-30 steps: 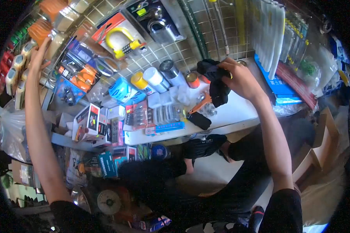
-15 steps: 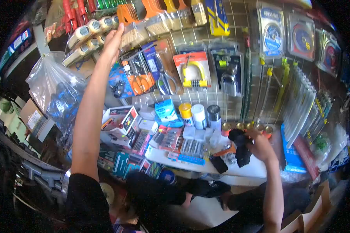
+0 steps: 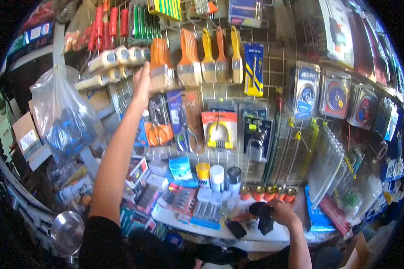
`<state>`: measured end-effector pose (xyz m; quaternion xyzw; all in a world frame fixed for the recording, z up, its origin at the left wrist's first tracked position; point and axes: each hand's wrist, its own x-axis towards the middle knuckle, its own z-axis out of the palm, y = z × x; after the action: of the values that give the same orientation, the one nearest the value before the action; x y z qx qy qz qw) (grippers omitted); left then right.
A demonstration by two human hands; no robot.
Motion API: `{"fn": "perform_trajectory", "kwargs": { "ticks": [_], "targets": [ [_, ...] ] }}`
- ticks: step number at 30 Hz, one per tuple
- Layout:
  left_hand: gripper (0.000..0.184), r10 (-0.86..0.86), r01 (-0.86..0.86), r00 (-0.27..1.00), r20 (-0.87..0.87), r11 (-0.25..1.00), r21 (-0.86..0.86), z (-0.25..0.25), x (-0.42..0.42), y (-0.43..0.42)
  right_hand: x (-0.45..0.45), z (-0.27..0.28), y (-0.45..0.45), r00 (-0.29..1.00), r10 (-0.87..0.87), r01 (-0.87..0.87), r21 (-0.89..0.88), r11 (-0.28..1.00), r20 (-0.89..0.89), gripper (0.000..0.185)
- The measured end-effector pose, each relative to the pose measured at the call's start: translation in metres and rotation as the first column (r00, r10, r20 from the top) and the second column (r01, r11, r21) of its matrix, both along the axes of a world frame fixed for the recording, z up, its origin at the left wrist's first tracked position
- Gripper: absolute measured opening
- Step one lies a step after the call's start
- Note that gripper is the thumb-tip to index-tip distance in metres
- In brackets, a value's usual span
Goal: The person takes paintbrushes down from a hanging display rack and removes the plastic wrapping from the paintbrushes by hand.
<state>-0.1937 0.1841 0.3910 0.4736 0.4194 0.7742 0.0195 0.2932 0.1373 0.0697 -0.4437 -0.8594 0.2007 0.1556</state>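
Observation:
My left hand (image 3: 141, 83) reaches up to the wall grid, at the left side of a bundle of orange-handled paintbrushes (image 3: 162, 67). Its visible fingers look stretched out against the bristle end; some are hidden. More paintbrushes (image 3: 189, 60) hang just to the right, and paint rollers (image 3: 116, 58) are on the left. Low on the right, my right hand (image 3: 283, 212) is closed on a crumpled black cloth item (image 3: 263, 218), held over the white shelf (image 3: 251, 234). Small orange tins with gold lids (image 3: 270, 193) stand right behind that hand. A black rectangular item (image 3: 236, 229) lies to its left.
Spray cans (image 3: 217, 177) and packaged goods stand on the shelf. Scissors (image 3: 184, 134), a yellow lock (image 3: 218, 133) and cutting discs (image 3: 335, 95) hang on the grid. At left are a clear plastic bag (image 3: 63, 121) and a round metal pan (image 3: 67, 233). A cardboard box (image 3: 358, 251) is lower right.
The view has tilted upward, so the shelf sits lower in it. The brushes, slanted before, now hang nearly straight. My left hand stays beside them; my right hand still holds the black cloth item.

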Motion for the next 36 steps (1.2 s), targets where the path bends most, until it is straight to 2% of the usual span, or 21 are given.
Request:
{"fn": "perform_trajectory", "kwargs": {
  "ticks": [1, 2, 4, 5, 7, 8, 10, 12, 13, 14, 15, 16, 18, 20, 22, 25, 28, 31, 36],
  "targets": [
    [0.058, -0.043, 0.046, 0.998, 0.047, 0.996, -0.076, 0.006, -0.006, -0.001, -0.001, 0.001, 0.0, 0.999, -0.003, 0.001, -0.052, 0.999, -0.033, 0.038],
    [0.063, -0.031, 0.032, 0.999, 0.015, 0.997, -0.076, 0.012, -0.017, 0.008, 0.0, 0.005, 0.0, 1.0, 0.024, -0.023, -0.056, 0.998, 0.002, 0.039],
    [0.056, 0.028, -0.034, 0.99, -0.141, 0.999, -0.036, 0.023, -0.001, -0.003, 0.002, -0.007, 0.005, 0.999, 0.01, -0.011, 0.015, 1.0, 0.043, 0.039],
    [0.056, 0.02, -0.026, 0.99, -0.141, 0.999, -0.035, 0.028, 0.002, -0.001, 0.003, -0.007, 0.005, 0.999, 0.002, -0.003, 0.016, 1.0, 0.042, 0.039],
    [0.046, -0.039, 0.01, 0.973, -0.227, 0.992, -0.128, 0.042, -0.002, 0.004, -0.004, -0.002, 0.001, 0.999, 0.034, -0.035, 0.044, 0.998, 0.032, 0.038],
    [0.046, -0.038, 0.006, 0.973, -0.229, 0.991, -0.137, 0.045, -0.002, 0.008, -0.006, -0.002, 0.003, 0.999, 0.038, -0.039, 0.034, 0.999, 0.029, 0.038],
    [0.038, 0.103, -0.146, 0.958, -0.267, 0.979, -0.145, 0.051, -0.001, 0.016, -0.01, -0.009, 0.01, 0.987, 0.157, -0.159, -0.054, 0.986, -0.036, 0.037],
    [0.033, 0.1, -0.148, 0.959, -0.267, 0.975, -0.168, 0.052, 0.0, 0.016, -0.01, -0.026, 0.018, 0.982, 0.18, -0.181, -0.016, 0.983, -0.055, 0.036],
    [0.031, 0.063, -0.098, 0.977, -0.206, 0.982, -0.163, 0.053, 0.006, 0.013, -0.009, -0.027, 0.019, 0.979, 0.191, -0.191, -0.003, 0.982, -0.065, 0.037],
    [0.029, 0.023, -0.046, 0.988, -0.15, 0.987, -0.152, 0.054, 0.013, 0.011, -0.009, -0.028, 0.019, 0.977, 0.198, -0.198, 0.013, 0.98, -0.081, 0.037],
    [0.028, 0.075, -0.106, 0.974, -0.216, 0.985, -0.136, 0.055, 0.007, 0.014, -0.008, -0.029, 0.02, 0.976, 0.189, -0.188, 0.02, 0.982, -0.108, 0.039],
    [0.027, -0.006, -0.01, 0.981, -0.193, 0.997, -0.081, 0.052, 0.017, 0.008, -0.005, -0.032, 0.022, 0.974, 0.177, -0.176, 0.02, 0.984, -0.14, 0.039],
    [0.023, 0.053, -0.051, 0.994, -0.091, 0.998, 0.026, 0.05, 0.019, 0.007, 0.0, -0.037, 0.028, 0.981, 0.146, -0.147, 0.0, 0.989, -0.129, 0.04],
    [0.022, 0.064, -0.054, 0.99, -0.124, 0.995, 0.08, 0.049, 0.008, 0.003, 0.0, -0.017, 0.016, 0.987, 0.093, -0.099, -0.04, 0.994, -0.134, 0.038],
    [0.022, 0.075, -0.056, 0.987, -0.145, 0.99, 0.131, 0.045, 0.006, -0.008, 0.004, -0.015, 0.016, 0.992, 0.099, -0.097, 0.027, 0.995, -0.082, 0.038],
    [0.026, 0.17, -0.106, 0.935, -0.31, 0.972, 0.211, 0.043, 0.011, -0.027, 0.005, -0.016, 0.016, 0.99, 0.084, -0.084, 0.001, 0.996, -0.11, 0.038],
    [0.028, 0.179, -0.104, 0.914, -0.365, 0.971, 0.217, 0.04, 0.003, -0.038, 0.003, -0.002, 0.011, 0.99, 0.056, -0.058, -0.016, 0.998, -0.127, 0.042],
    [0.031, 0.189, -0.117, 0.924, -0.332, 0.967, 0.225, 0.043, 0.001, -0.044, 0.0, -0.006, 0.011, 0.944, 0.11, -0.075, 0.124, 0.989, -0.31, 0.036],
    [0.031, 0.239, -0.169, 0.891, -0.387, 0.964, 0.206, 0.035, 0.007, -0.058, 0.005, -0.011, 0.012, 0.956, 0.047, -0.012, 0.121, 0.993, -0.29, 0.041]
  ]
}}
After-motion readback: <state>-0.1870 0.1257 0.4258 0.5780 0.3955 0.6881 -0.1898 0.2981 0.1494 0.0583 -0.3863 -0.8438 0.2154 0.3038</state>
